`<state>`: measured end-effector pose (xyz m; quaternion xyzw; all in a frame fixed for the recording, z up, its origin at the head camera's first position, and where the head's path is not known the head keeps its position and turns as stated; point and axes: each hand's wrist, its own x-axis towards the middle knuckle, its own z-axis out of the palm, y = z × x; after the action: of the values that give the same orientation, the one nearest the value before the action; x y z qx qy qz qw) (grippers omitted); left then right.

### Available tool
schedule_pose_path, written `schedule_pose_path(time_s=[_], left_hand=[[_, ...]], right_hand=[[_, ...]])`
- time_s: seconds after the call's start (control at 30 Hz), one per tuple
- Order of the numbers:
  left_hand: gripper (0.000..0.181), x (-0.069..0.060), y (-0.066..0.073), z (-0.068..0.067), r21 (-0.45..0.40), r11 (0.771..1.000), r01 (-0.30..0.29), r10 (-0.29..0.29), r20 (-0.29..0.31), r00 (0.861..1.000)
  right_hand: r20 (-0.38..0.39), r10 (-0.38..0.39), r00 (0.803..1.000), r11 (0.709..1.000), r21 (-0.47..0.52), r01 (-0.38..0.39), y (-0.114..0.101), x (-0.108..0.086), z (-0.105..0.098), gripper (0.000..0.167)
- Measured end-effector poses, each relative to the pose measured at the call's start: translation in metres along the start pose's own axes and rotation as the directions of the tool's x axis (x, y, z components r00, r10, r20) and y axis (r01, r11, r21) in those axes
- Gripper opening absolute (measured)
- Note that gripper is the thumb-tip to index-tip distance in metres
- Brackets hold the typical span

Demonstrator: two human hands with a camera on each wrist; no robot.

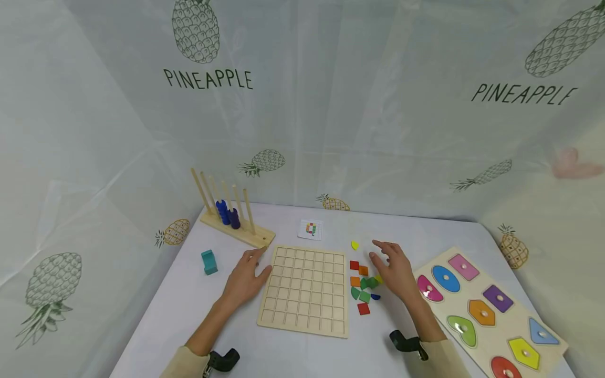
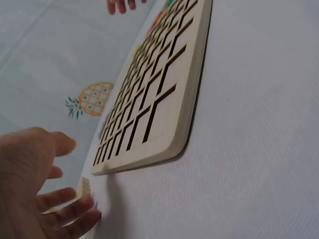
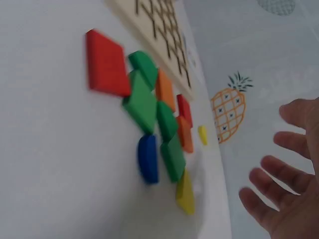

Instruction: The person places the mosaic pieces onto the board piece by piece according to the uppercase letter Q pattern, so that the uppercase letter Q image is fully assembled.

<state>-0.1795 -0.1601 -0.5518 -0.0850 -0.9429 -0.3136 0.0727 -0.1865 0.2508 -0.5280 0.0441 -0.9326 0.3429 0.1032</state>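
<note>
The left hand point(image 1: 244, 279), fingers extended and spread, holds nothing beside the left edge of the grid board point(image 1: 304, 291); contact cannot be determined. The right hand point(image 1: 396, 270), fingers apart and likewise unloaded, hangs near the coloured pieces point(image 1: 365, 297) (red, orange, green, blue and yellow), which lie on the table point(image 1: 283, 359) just right of the grid board. A picture card point(image 1: 310, 230) lies beyond the grid board.

Soft, even light fills the head view; both wrist views are dimmer. Faint shadow crosses the white tabletop point(image 1: 283, 359); in the right wrist view, the red tile point(image 3: 106, 64) seems out of focus.
</note>
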Motion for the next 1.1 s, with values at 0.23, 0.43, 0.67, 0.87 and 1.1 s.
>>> schedule_pose_path(time_s=[0.23, 0.43, 0.67, 0.87, 1.1], left_hand=[[0.055, -0.003, 0.005, 0.001, -0.147, 0.985, 0.093, -0.082, 0.076, 0.994], [0.053, -0.005, 0.008, 0.002, -0.178, 0.977, 0.113, -0.095, 0.104, 0.99], [0.05, -0.005, 0.011, 0.003, -0.18, 0.974, 0.134, -0.117, 0.1, 0.988], [0.046, -0.004, 0.01, 0.006, -0.188, 0.969, 0.161, -0.148, 0.086, 0.985], [0.043, -0.004, 0.009, 0.006, -0.21, 0.957, 0.198, -0.182, 0.093, 0.979]], right_hand=[[0.135, 0.086, 0.987, 0.99, 0.103, -0.1, -0.003, 0.031, 0.013, 0.035], [0.201, 0.128, 0.971, 0.991, 0.019, -0.135, 0.004, 0.056, 0.032, 0.034], [0.203, 0.075, 0.976, 0.994, -0.088, -0.058, -0.003, 0.068, 0.043, 0.034], [0.201, 0.098, 0.975, 0.989, -0.13, -0.072, -0.006, 0.069, 0.044, 0.027], [0.206, 0.128, 0.97, 0.986, -0.135, -0.101, -0.005, 0.069, 0.048, 0.026]])
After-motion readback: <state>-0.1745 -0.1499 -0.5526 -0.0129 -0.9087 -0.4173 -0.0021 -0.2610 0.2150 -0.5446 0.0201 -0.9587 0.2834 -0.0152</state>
